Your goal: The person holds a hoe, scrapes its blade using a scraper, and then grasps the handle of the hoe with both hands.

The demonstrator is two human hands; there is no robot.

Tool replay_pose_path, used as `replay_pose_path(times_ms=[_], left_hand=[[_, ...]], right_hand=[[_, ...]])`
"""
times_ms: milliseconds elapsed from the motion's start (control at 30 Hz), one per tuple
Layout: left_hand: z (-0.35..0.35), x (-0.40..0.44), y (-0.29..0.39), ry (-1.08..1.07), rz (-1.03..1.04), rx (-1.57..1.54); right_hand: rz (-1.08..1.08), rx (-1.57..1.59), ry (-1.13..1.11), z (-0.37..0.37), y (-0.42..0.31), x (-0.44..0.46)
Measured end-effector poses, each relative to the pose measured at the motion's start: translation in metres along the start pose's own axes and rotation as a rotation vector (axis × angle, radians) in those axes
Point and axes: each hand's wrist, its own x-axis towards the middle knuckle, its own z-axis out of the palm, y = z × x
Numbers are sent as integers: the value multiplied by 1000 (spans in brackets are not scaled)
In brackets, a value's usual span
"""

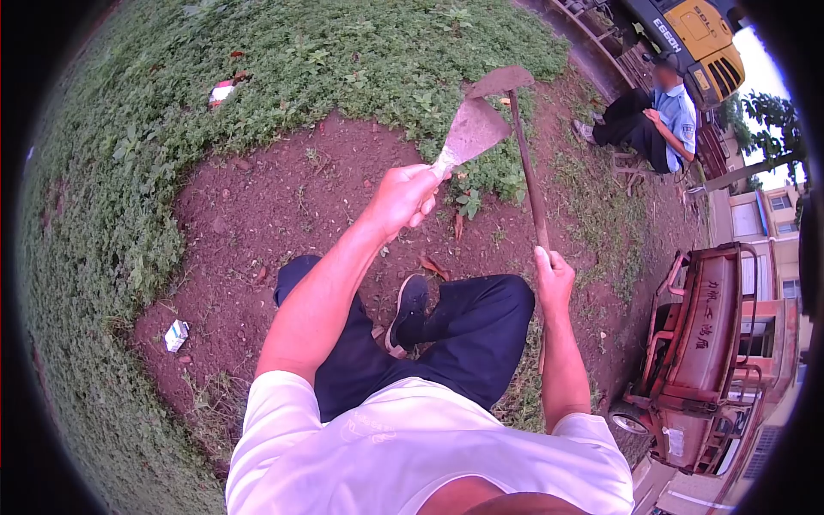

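My left hand (pixel 405 199) is closed round the handle of a scraper (pixel 474 133), whose wide flat blade points up and to the right. In my right hand (pixel 554 273) is the long wooden handle of a hoe (pixel 525 163). The hoe's rusty metal head (pixel 499 81) is raised in front of me, at the tip of the scraper blade. The two look to be touching or nearly so. Below them lie bare brown soil (pixel 283 197) and a small patch of green plants (pixel 485 176).
Low green plants (pixel 103 197) border the soil. Litter includes a crumpled white packet (pixel 176 336) and a red-white wrapper (pixel 221 93). A person (pixel 657 120) sits on a low stool at right. Beyond are a yellow excavator (pixel 708 43) and a rusty red cart (pixel 699 335).
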Motion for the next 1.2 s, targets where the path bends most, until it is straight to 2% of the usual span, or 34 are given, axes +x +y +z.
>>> replay_pose_path(times_ms=[133,333,400,467,533,667,767,833,933,1067,1133,1200], left_hand=[[-2,3,1,57,-27,72],[-9,6,2,256,8,-44],[-4,8,2,461,256,190],[-5,8,-2,449,313,212],[-4,4,-8,401,389,437],[1,4,-10,371,400,452],[0,1,-2,347,331,518],[-2,0,-4,373,338,729],[-6,-1,-5,438,373,883],[-11,-2,-1,403,319,912],[-13,-5,3,331,219,776],[-14,-11,9,319,201,815]], right_hand=[[24,0,9,-4,6,3],[59,-13,50,-4,2,0],[65,-48,69,-5,3,-1],[86,-123,70,-4,4,-4],[107,-105,78,-2,11,-5],[90,-67,119,-4,15,-5],[54,-95,133,-7,19,-5],[30,-127,147,-12,18,-8],[-3,-217,152,-17,24,-3],[-23,-273,154,-24,35,-4],[-6,-260,146,-28,36,-4],[7,-242,147,-29,37,-2]])
